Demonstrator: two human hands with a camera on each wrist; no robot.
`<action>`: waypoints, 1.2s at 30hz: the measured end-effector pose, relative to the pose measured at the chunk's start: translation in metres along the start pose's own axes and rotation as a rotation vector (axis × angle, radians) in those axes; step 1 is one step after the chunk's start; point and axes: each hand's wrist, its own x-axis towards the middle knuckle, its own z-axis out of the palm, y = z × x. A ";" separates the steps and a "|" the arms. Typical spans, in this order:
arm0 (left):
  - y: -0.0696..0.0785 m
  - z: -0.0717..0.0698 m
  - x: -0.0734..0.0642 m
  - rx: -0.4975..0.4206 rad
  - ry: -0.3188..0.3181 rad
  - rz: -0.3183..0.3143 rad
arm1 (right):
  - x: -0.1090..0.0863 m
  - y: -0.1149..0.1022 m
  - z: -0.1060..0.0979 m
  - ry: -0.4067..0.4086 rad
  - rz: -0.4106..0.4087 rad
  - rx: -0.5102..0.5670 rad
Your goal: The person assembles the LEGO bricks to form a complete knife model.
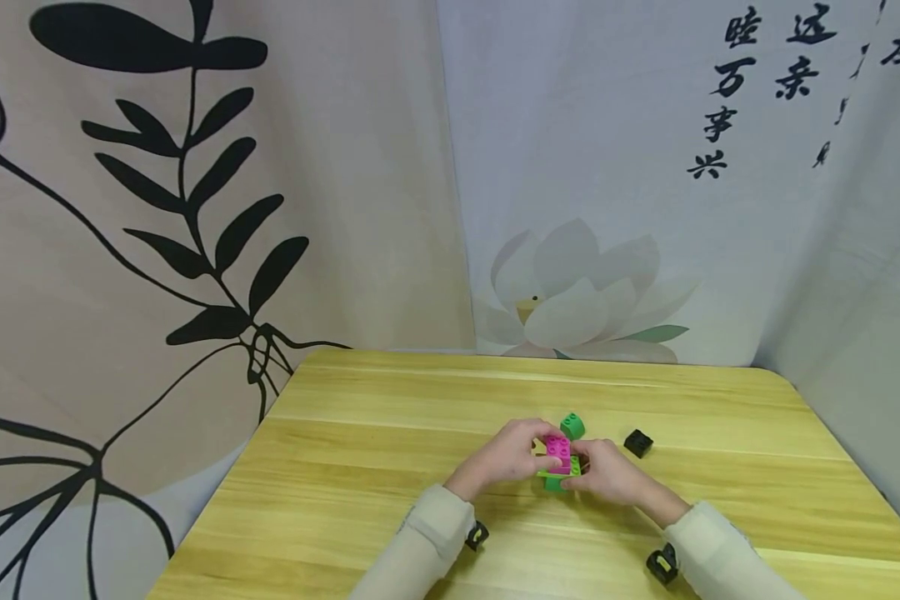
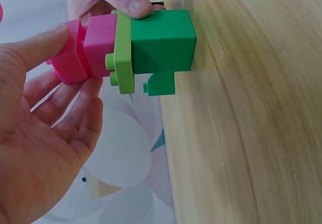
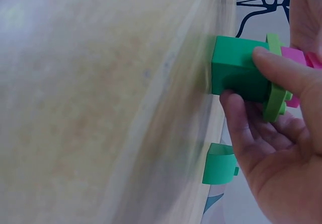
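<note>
A small stack of toy building bricks stands upright on the table, between the two hands. A green brick (image 2: 163, 40) forms its base, a light green plate (image 2: 124, 53) lies over that, and a pink brick (image 2: 102, 40) sits on the plate. My left hand (image 1: 512, 454) pinches a second, brighter pink brick (image 2: 70, 58) at the top; it tilts a little against the pink one below. Low on the stack, my right hand (image 1: 607, 472) grips the green base brick between thumb and fingers. Whether the two pink bricks are fully joined, I cannot tell.
Just behind the stack is a loose green brick (image 1: 572, 426) with a curved side. A black brick (image 1: 638, 443) lies to the right, beyond the right hand. The wooden table (image 1: 390, 400) ends at a printed curtain (image 1: 360, 208) at the back.
</note>
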 end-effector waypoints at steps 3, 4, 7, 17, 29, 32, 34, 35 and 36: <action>-0.001 0.001 0.001 0.002 -0.001 0.002 | 0.000 0.000 0.000 -0.001 0.004 0.010; -0.001 0.001 0.001 0.001 -0.002 0.002 | 0.000 -0.001 0.000 -0.002 0.004 0.013; -0.002 0.002 0.001 -0.005 -0.004 -0.001 | -0.001 -0.001 0.000 -0.004 0.007 0.014; 0.001 0.001 0.001 0.003 0.008 0.003 | 0.000 0.000 0.000 0.002 0.019 0.009; 0.000 0.001 0.002 0.069 0.009 0.013 | 0.001 0.000 0.001 -0.006 0.015 0.012; -0.001 0.001 0.001 0.082 0.008 0.013 | 0.001 -0.001 0.001 -0.007 0.018 0.018; -0.001 0.002 0.001 0.080 0.009 0.007 | 0.001 -0.001 0.001 -0.009 0.017 0.020; -0.001 0.002 0.000 0.075 0.008 0.005 | 0.001 -0.001 0.001 -0.010 0.015 0.020; -0.001 0.002 0.000 0.073 0.008 0.003 | 0.001 -0.001 0.001 -0.009 0.013 0.018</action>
